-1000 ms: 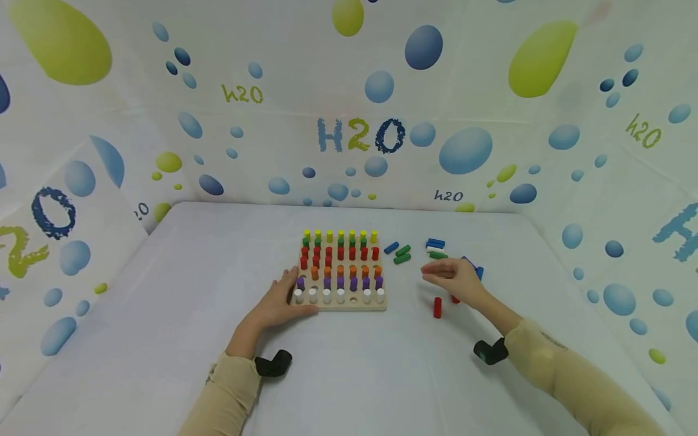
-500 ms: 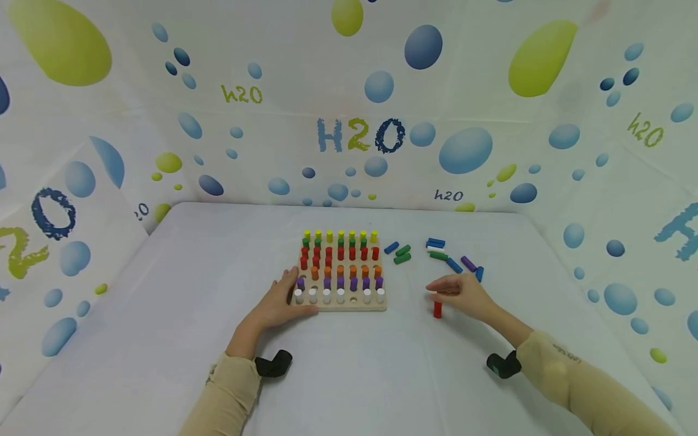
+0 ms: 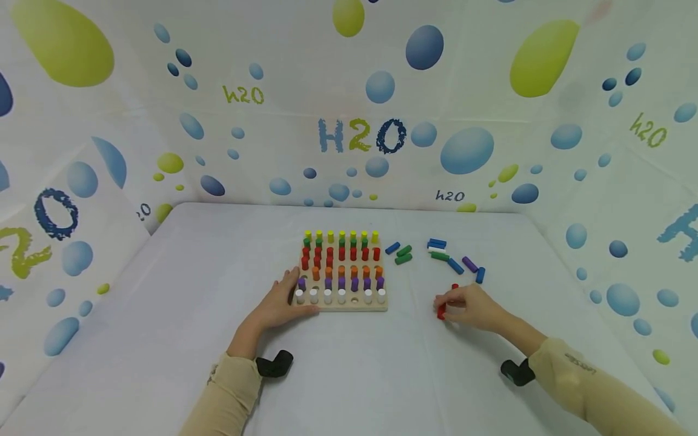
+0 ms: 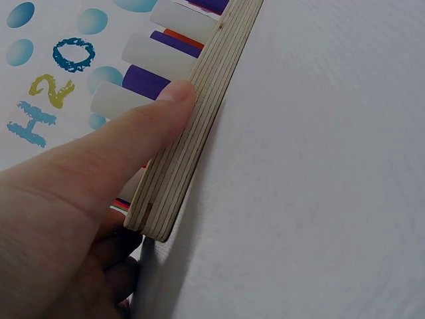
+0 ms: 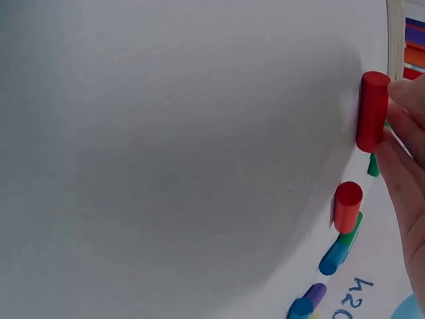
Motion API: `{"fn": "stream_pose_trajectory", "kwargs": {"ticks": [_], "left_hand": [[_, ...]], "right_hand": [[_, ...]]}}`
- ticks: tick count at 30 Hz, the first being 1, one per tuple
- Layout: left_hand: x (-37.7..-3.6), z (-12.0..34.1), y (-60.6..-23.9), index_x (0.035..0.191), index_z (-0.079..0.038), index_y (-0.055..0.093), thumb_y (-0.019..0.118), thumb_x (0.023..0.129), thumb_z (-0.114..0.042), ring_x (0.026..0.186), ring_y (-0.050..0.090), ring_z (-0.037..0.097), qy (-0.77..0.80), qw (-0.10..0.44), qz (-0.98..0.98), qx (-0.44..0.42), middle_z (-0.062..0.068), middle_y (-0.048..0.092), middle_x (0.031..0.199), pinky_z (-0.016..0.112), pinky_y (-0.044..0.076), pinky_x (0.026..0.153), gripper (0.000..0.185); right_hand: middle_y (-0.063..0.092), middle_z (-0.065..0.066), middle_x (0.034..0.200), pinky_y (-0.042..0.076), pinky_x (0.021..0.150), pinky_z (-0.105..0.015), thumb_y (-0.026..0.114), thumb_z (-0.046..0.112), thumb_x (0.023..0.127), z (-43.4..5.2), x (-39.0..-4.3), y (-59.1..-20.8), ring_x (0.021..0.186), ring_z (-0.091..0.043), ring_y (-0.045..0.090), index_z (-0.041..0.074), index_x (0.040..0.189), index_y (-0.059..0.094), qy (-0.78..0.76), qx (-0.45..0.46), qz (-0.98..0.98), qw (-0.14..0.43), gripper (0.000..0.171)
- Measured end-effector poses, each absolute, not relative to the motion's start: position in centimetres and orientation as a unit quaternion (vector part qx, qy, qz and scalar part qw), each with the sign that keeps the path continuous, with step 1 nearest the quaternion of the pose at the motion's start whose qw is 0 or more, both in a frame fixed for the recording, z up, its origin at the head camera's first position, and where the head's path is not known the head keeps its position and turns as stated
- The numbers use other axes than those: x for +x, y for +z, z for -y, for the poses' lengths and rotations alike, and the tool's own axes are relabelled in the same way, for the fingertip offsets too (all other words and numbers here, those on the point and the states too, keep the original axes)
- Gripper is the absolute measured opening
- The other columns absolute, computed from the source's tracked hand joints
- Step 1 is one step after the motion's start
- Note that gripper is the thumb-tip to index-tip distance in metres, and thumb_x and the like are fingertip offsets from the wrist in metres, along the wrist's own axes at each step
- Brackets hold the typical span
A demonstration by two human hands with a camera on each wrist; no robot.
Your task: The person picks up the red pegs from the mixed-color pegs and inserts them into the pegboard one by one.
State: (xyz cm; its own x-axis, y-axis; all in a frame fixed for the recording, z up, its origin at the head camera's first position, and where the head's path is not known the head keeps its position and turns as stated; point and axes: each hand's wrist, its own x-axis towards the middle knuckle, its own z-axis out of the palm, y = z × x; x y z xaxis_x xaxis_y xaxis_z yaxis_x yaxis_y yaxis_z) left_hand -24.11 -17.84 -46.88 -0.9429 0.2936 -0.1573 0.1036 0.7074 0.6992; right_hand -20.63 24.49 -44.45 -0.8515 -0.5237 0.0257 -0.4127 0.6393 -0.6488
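My left hand [image 3: 277, 303] grips the near left corner of a wooden pegboard [image 3: 349, 307]. In the left wrist view the thumb [image 4: 156, 116] lies along the board's layered edge beside white pegs [image 4: 159, 56], and the other fingers sit at its side, partly hidden. To the right of the board, my right hand [image 3: 473, 306] pinches a red peg [image 5: 373, 113] low over the white cloth. Just beyond that hand is another red peg [image 3: 455, 286]. Rows of yellow, green, red, orange, purple and white pegs stand in the board, with a bare hole [image 3: 354, 300] in the white row.
Loose pegs lie right of the board: green ones [image 3: 403, 258], a blue one [image 3: 392, 247], a purple one [image 3: 469, 264], and a blue one [image 3: 480, 275] near it. Farther back, a white peg [image 3: 436, 249] lies among blue and green ones. A printed cloth backdrop [image 3: 294, 91] rises behind.
My right hand has come down and nearer from the blue and purple pegs, and its fingers now hold the nearer red peg. My left hand stays at the pegboard's corner.
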Motion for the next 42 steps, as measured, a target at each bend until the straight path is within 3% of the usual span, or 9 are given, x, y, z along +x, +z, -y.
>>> {"fn": "stream_pose_trajectory", "kwargs": {"ticks": [13, 23, 34, 42], "left_hand": [[-24.0, 17.8, -46.7, 0.148, -0.009, 0.008, 0.071, 0.069, -0.058, 0.136, -0.001, 0.042, 0.366, 0.128, -0.915, 0.109, 0.019, 0.005, 0.151, 0.057, 0.006, 0.107, 0.112], [-24.0, 17.8, -46.8, 0.148, -0.010, 0.007, 0.071, 0.069, -0.057, 0.135, -0.002, 0.043, 0.367, 0.130, -0.915, 0.105, 0.018, 0.004, 0.151, 0.058, 0.006, 0.107, 0.112], [-24.0, 17.8, -46.7, 0.148, -0.010, 0.007, 0.071, 0.069, -0.057, 0.136, -0.001, 0.042, 0.366, 0.129, -0.915, 0.107, 0.019, 0.005, 0.151, 0.057, 0.006, 0.107, 0.112], [-24.0, 17.8, -46.8, 0.148, -0.009, 0.007, 0.071, 0.069, -0.055, 0.136, -0.001, 0.041, 0.368, 0.128, -0.914, 0.111, 0.019, 0.005, 0.151, 0.056, 0.006, 0.107, 0.111]], "right_hand": [[0.069, -0.008, 0.099, 0.050, 0.082, -0.037, 0.071, -0.001, 0.076, -23.3, -19.7, -43.8, 0.099, -0.025, 0.063, 0.003, 0.096, 0.071, -0.151, -0.375, -0.914, 0.044, 0.020], [0.068, -0.009, 0.100, 0.053, 0.078, -0.033, 0.068, 0.003, 0.080, -23.4, -20.1, -44.3, 0.092, -0.023, 0.063, 0.001, 0.103, 0.068, -0.305, -0.298, -0.903, 0.048, 0.023], [0.067, -0.012, 0.100, 0.052, 0.079, -0.028, 0.066, 0.010, 0.084, -22.5, -20.6, -44.1, 0.094, -0.022, 0.064, -0.001, 0.104, 0.066, -0.437, -0.206, -0.875, 0.029, 0.023], [0.065, -0.013, 0.106, 0.051, 0.081, -0.026, 0.066, 0.018, 0.085, -21.6, -21.5, -43.7, 0.097, -0.022, 0.063, 0.001, 0.109, 0.065, -0.481, -0.142, -0.864, 0.048, 0.030]]}}
